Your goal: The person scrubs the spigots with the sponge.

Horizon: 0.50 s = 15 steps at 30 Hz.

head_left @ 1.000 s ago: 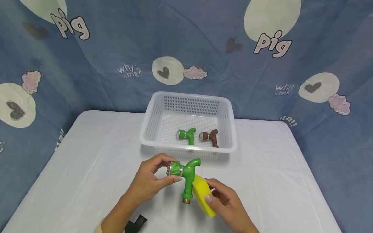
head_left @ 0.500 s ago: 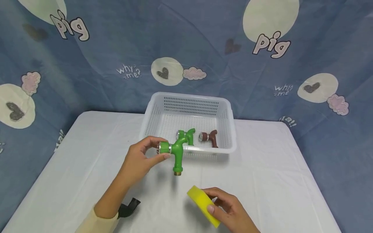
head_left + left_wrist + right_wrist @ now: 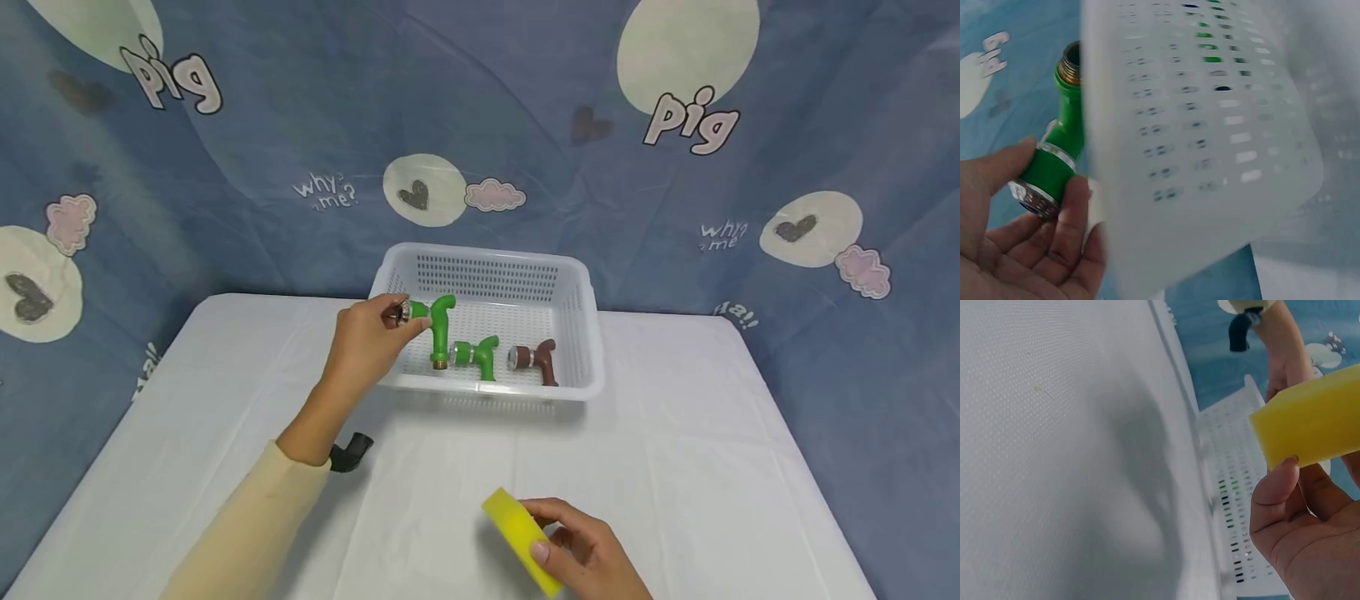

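Note:
My left hand (image 3: 369, 340) pinches a green tap (image 3: 439, 332) by its ribbed, silver-edged collar, over the left part of a white plastic basket (image 3: 592, 350). The tap's brass threaded end points down in the head view; in the left wrist view the basket's wall partly covers the tap (image 3: 1067, 125). Inside the basket lie a second green tap (image 3: 486, 358) and a brown tap (image 3: 546, 363), side by side near the front wall. Nearer the body, my right hand (image 3: 588, 546) holds a yellow sponge (image 3: 517, 533) between thumb and fingers above the white cloth.
A white cloth (image 3: 712, 467) covers the table, with the basket at its back middle. Behind it hangs a blue printed curtain (image 3: 525, 83). A black strap end (image 3: 351, 452) sticks out at the left wrist, beside a cream sleeve (image 3: 247, 525).
My left hand has carried the green tap away from the sponge, forward and left, to over the basket. The right hand with the sponge has drawn back slightly toward the body.

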Available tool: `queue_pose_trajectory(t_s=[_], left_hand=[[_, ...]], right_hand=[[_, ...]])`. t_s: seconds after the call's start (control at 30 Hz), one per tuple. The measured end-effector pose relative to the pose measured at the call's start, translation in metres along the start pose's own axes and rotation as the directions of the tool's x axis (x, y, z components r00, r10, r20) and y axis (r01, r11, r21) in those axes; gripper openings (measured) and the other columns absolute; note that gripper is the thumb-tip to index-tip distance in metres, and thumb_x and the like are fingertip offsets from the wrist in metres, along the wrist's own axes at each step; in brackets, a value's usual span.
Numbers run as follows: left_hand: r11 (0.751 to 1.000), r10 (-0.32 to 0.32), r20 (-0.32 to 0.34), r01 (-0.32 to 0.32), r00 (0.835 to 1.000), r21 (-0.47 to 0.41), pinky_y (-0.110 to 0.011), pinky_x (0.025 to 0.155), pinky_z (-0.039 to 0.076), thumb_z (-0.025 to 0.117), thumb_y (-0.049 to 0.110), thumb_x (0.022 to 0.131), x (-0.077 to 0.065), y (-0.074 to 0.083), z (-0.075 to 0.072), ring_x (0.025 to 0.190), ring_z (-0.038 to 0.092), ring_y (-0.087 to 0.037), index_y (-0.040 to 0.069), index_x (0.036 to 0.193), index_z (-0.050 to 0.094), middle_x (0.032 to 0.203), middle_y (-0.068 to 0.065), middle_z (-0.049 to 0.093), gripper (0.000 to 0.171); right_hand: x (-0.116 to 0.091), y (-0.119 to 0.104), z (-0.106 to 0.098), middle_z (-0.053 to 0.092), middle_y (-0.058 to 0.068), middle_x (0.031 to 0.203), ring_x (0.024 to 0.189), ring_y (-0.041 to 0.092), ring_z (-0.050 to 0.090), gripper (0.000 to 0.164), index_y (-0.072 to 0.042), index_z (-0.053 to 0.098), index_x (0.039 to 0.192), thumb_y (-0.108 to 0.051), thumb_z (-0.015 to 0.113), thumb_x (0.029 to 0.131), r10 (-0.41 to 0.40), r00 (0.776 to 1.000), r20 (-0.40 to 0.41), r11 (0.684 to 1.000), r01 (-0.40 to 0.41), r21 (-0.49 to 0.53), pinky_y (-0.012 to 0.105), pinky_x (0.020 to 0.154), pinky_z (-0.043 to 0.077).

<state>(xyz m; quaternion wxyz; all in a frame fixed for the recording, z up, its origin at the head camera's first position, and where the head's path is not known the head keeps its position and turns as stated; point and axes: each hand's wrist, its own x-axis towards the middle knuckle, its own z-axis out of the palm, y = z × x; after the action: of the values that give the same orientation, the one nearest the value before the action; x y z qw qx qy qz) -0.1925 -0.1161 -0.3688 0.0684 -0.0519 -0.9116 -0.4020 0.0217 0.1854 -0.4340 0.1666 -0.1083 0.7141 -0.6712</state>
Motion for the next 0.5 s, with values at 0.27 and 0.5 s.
queue_pose_trajectory(t_s=[0.27, 0.5], left_hand=[[0.973, 0.012, 0.048, -0.022, 0.999, 0.23, -0.041, 0.052, 0.052, 0.079, 0.024, 0.096, 0.013, -0.006, 0.028, 0.063, 0.069, -0.031, -0.01, 0.128, 0.066, 0.089, -0.023, 0.073, 0.048], [0.934, -0.015, 0.104, -0.024, 0.994, 0.356, -0.04, 0.047, 0.048, 0.078, 0.022, 0.097, 0.021, -0.002, 0.039, 0.054, 0.062, -0.027, -0.003, 0.09, 0.068, 0.068, -0.013, 0.065, 0.027]], right_hand=[[-0.001, 0.0, 0.001, 0.068, 0.01, 0.13, 0.1, 0.029, 0.063, 0.031, -0.016, 0.068, 0.136, -0.012, 0.059, 0.107, 0.079, 0.996, -0.031, 0.997, -0.079, -0.003, 0.031, 0.082, 0.056], [0.002, 0.0, -0.002, 0.069, 0.008, 0.129, 0.101, 0.029, 0.063, 0.03, -0.017, 0.069, 0.134, -0.013, 0.06, 0.106, 0.106, 0.992, -0.062, 0.994, -0.106, -0.01, 0.032, 0.082, 0.056]])
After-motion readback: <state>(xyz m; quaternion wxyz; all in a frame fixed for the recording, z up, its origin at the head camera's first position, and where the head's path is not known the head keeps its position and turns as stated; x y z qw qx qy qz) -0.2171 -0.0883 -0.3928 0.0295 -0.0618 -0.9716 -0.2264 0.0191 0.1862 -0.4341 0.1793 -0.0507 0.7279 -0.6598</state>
